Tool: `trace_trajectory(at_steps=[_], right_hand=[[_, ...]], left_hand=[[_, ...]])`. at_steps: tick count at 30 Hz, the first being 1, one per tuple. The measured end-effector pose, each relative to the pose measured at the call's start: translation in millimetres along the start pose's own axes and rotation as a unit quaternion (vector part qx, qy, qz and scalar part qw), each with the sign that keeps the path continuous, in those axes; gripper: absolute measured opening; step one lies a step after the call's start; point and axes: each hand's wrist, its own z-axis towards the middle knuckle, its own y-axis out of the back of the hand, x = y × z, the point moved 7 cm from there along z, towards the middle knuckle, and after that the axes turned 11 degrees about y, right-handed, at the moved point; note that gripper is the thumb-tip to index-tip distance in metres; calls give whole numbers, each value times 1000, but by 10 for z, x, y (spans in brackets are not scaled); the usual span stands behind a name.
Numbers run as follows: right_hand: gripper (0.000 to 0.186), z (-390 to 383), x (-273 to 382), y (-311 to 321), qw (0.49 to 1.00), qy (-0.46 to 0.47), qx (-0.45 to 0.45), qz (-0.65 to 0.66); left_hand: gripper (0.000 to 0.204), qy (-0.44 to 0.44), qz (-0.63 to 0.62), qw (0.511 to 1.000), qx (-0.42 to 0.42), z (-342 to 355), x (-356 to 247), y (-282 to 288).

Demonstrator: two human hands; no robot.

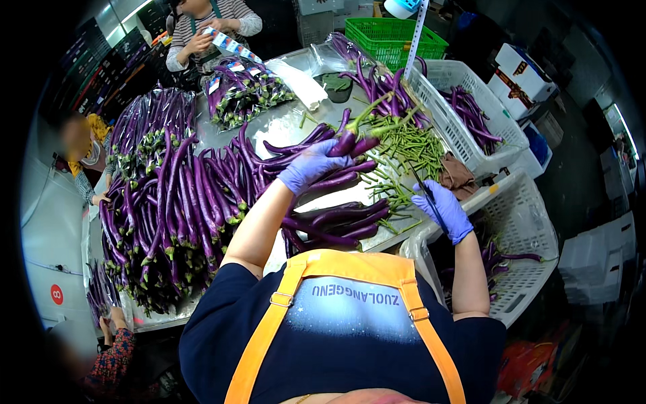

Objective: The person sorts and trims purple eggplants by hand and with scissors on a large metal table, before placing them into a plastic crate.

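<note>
Over the middle of the metal table [272, 128], my gloved left hand [313, 165] is closed around a few long purple eggplants [345, 143]. Their green stems point up and to the right. My gloved right hand [445, 210] grips a slim dark blade-like tool [422, 183], whose exact kind I cannot make out. The tool's tip stands apart from the held stems. Between the hands lies a pile of cut green stems [410, 149]. More loose eggplants [343, 219] rest just in front of me.
A big heap of eggplants [175, 195] covers the table's left side, with bagged ones [245, 94] behind. White crates [521, 259] stand at the right, a green crate [393, 37] at the back. A brown cloth [457, 176] lies near my right hand. Other people work at the left and far sides.
</note>
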Motion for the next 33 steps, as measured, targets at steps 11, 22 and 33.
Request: trace_trajectory(at_steps=[11,22,33], right_hand=[[53,384,559,87,999,6,21,-32],[37,355,167,-63,996,50,-40,59],[30,258,295,88,998,3,-55,-20]], left_hand=[[38,7,100,995,25,-71,-102,-321],[36,42,50,996,57,-129,-121,-572],[36,-18,193,981,-14,83,117,-417]])
